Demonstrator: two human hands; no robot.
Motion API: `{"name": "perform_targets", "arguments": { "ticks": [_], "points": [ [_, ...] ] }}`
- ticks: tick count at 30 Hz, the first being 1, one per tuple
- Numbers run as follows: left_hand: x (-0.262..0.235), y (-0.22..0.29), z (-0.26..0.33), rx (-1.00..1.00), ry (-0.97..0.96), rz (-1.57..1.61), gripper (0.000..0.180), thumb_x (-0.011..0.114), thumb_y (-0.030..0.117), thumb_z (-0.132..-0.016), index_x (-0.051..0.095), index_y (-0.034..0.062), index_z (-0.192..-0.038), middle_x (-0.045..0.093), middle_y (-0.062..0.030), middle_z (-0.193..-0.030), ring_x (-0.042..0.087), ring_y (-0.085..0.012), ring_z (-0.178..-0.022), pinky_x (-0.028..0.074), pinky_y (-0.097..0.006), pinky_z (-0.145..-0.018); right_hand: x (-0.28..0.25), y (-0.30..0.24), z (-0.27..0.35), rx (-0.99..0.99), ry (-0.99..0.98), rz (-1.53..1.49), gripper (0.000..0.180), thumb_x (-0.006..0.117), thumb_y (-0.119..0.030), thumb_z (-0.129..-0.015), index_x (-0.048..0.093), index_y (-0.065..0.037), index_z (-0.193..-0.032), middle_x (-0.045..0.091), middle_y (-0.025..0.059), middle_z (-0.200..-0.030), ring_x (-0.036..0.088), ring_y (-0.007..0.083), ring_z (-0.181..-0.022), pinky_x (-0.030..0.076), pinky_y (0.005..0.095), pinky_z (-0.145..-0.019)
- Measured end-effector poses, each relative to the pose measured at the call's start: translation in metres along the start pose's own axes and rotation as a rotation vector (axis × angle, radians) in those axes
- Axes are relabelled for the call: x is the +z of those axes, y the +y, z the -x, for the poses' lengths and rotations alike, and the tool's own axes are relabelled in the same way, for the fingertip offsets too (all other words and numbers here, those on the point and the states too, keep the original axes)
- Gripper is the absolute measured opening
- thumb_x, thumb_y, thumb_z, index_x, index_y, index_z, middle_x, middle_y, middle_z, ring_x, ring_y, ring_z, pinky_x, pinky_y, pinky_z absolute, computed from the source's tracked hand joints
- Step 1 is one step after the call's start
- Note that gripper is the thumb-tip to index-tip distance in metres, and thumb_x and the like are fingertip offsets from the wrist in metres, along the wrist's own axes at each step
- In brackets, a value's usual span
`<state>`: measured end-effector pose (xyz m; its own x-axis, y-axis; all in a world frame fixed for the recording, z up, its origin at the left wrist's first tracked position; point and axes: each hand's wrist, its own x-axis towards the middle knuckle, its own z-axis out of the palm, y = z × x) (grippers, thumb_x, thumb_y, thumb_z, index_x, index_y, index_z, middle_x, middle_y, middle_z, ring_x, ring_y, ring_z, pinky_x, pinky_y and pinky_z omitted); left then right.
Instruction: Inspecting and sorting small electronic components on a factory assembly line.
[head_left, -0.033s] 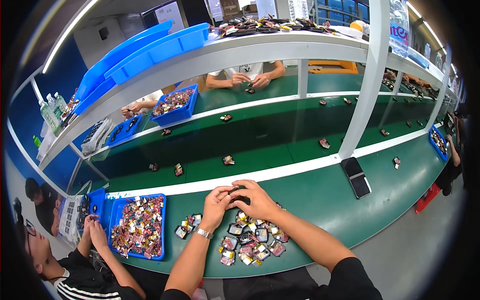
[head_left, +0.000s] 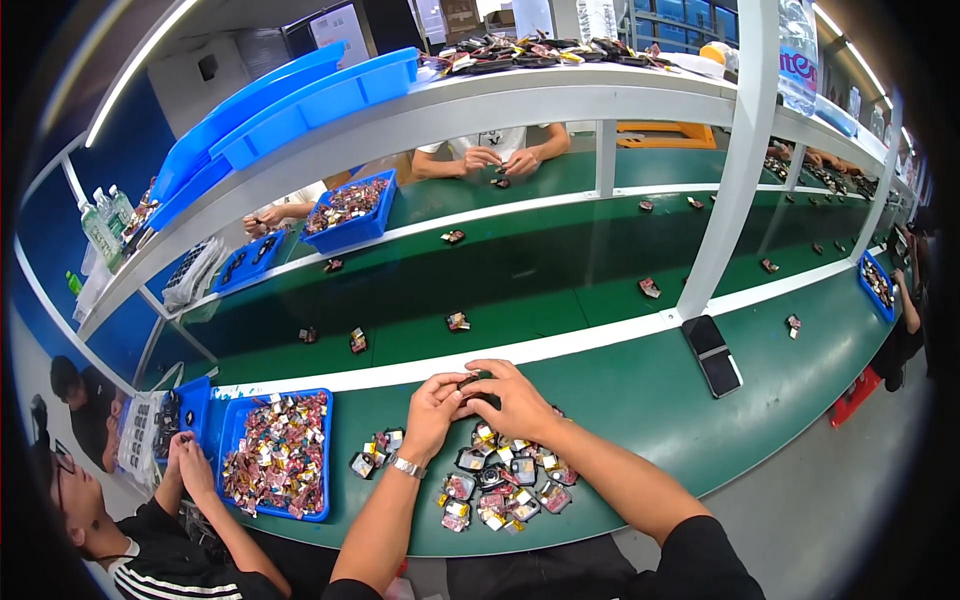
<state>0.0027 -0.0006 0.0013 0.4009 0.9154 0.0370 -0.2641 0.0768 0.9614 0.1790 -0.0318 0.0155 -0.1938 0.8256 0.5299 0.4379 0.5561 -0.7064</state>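
Pinching a small dark part [head_left: 473, 387] between both sets of fingertips, the left hand [head_left: 432, 410] and right hand [head_left: 515, 398] meet at the near side of the green bench [head_left: 640, 400], just short of the white strip [head_left: 560, 345] that runs along the belt [head_left: 520, 270]. Both hands are closed on that part, thumbs nearly touching, so most of it is hidden.

Right under the wrists sits a loose pile of small square parts [head_left: 500, 480], spreading close to the near edge. Left of it there's a blue tray [head_left: 232, 450] heaped with the same stuff, with a narrow bare gap between. To the right lies a black phone-like slab [head_left: 712, 355], well apart, with lots of open green around it. A co-worker's hands [head_left: 185, 465] work at the far left.
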Motion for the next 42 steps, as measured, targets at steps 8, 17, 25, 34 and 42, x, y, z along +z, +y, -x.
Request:
{"name": "perform_targets", "arguments": {
  "ticks": [8, 17, 25, 34, 42],
  "points": [
    [0.003, 0.004, 0.002, -0.039, -0.036, 0.018, 0.025, 0.045, -0.002, -0.096, 0.048, -0.0059, -0.121, 0.06, -0.0149, -0.114, 0.063, -0.0199, -0.101, 0.057, -0.034, -0.088, -0.003, -0.009, -0.004, -0.129, 0.127, 0.141, 0.014, 0.069, -0.004, -0.076, 0.067, -0.006, -0.09, 0.059, 0.0073, -0.101, 0.058, 0.0262, -0.096, 0.051, 0.0345, -0.077],
    [-0.002, 0.0, 0.0, -0.048, -0.041, 0.011, 0.026, 0.045, -0.004, -0.095, 0.05, -0.0046, -0.121, 0.06, -0.014, -0.115, 0.063, -0.0192, -0.102, 0.057, -0.033, -0.087, 0.002, -0.008, -0.003, -0.188, 0.19, 0.247, 0.013, 0.068, -0.004, -0.075, 0.065, -0.005, -0.087, 0.058, 0.0063, -0.093, 0.059, 0.0255, -0.086, 0.052, 0.0355, -0.07],
    [-0.001, 0.002, 0.002, -0.034, -0.029, 0.039, 0.026, 0.044, -0.005, -0.095, 0.05, -0.0037, -0.119, 0.061, -0.014, -0.113, 0.063, -0.0192, -0.1, 0.058, -0.033, -0.086, -0.008, -0.015, -0.006, -0.174, 0.107, 0.271, 0.014, 0.068, -0.006, -0.074, 0.063, -0.005, -0.087, 0.056, 0.0079, -0.099, 0.058, 0.0269, -0.09, 0.052, 0.0374, -0.073],
    [-0.001, 0.001, 0.001, -0.012, -0.023, 0.019, 0.018, 0.048, -0.003, -0.095, 0.052, -0.0017, -0.112, 0.063, -0.0132, -0.106, 0.066, -0.0199, -0.094, 0.059, -0.035, -0.083, -0.016, -0.008, -0.005, -0.189, -0.014, 0.269, 0.012, 0.069, -0.008, -0.076, 0.066, -0.007, -0.088, 0.057, 0.0088, -0.112, 0.054, 0.0282, -0.108, 0.048, 0.0385, -0.088],
    [-0.007, -0.002, 0.001, -0.001, -0.106, 0.004, 0.013, 0.053, 0.003, -0.094, 0.055, -0.0015, -0.106, 0.061, -0.0137, -0.11, 0.064, -0.0215, -0.098, 0.059, -0.037, -0.083, -0.016, -0.006, -0.003, -0.023, -0.048, 0.101, 0.008, 0.068, -0.011, -0.08, 0.069, -0.007, -0.088, 0.058, 0.007, -0.113, 0.053, 0.0266, -0.11, 0.047, 0.0369, -0.091]
  ]
}}
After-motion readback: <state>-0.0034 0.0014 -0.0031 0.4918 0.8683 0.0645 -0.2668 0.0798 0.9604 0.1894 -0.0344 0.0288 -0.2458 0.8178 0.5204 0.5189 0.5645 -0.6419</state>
